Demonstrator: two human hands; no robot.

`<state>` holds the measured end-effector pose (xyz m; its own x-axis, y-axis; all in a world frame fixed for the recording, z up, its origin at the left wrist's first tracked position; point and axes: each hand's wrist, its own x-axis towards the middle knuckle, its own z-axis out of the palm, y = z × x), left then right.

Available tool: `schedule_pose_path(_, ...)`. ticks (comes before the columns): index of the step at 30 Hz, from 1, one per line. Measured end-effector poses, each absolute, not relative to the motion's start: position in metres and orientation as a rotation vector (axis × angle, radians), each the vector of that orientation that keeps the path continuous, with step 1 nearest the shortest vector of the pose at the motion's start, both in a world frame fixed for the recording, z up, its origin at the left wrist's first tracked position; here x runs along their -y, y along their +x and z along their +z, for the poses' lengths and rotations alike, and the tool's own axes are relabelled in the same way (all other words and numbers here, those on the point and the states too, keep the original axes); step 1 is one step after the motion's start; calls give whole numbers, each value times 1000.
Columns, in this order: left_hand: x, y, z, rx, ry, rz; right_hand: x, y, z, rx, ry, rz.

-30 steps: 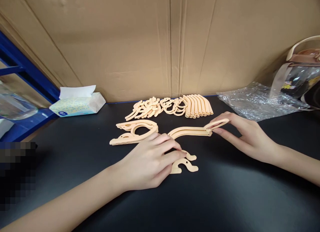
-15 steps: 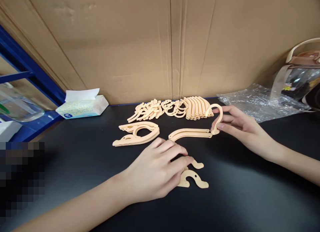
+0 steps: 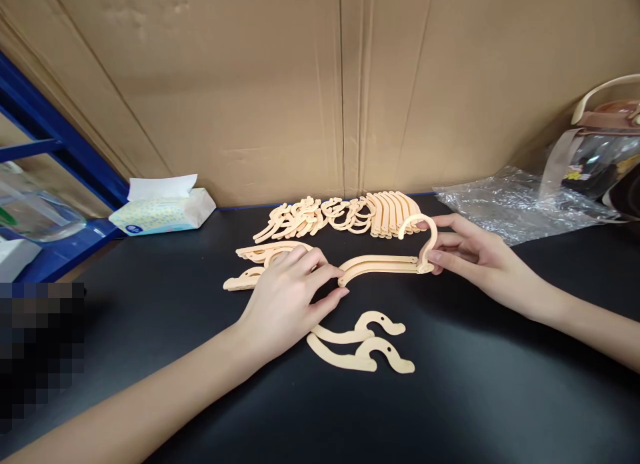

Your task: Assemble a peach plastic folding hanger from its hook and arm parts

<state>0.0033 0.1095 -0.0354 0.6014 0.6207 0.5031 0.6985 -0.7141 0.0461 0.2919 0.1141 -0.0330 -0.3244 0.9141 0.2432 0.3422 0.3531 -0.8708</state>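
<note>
A folded peach plastic hanger (image 3: pixel 380 264) lies on the black table (image 3: pixel 450 397) with its hook swung upright. My right hand (image 3: pixel 475 257) pinches that hook at the hanger's right end. My left hand (image 3: pixel 287 297) has its fingertips closed on the hanger's left end. Two loose curved peach pieces (image 3: pixel 363 347) lie just in front of my left hand. A folded hanger stack (image 3: pixel 250 267) sits behind my left hand, partly hidden by it.
A row of several more peach hanger parts (image 3: pixel 345 214) lines the cardboard wall (image 3: pixel 300 84). A tissue pack (image 3: pixel 160 207) sits at the left by blue shelving (image 3: pixel 60 151). Crumpled clear plastic (image 3: pixel 510 201) and a bag (image 3: pixel 600 151) lie at the right.
My left hand left the two loose curved pieces and moved up to the hanger's left end. My right hand swung the hook up from flat to upright.
</note>
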Motion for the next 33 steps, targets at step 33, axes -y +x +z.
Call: schedule_pose_path(33, -99, 7, -17, 1515, -2466, -1038, -107, 284, -19, 1455, -1047, 1356)
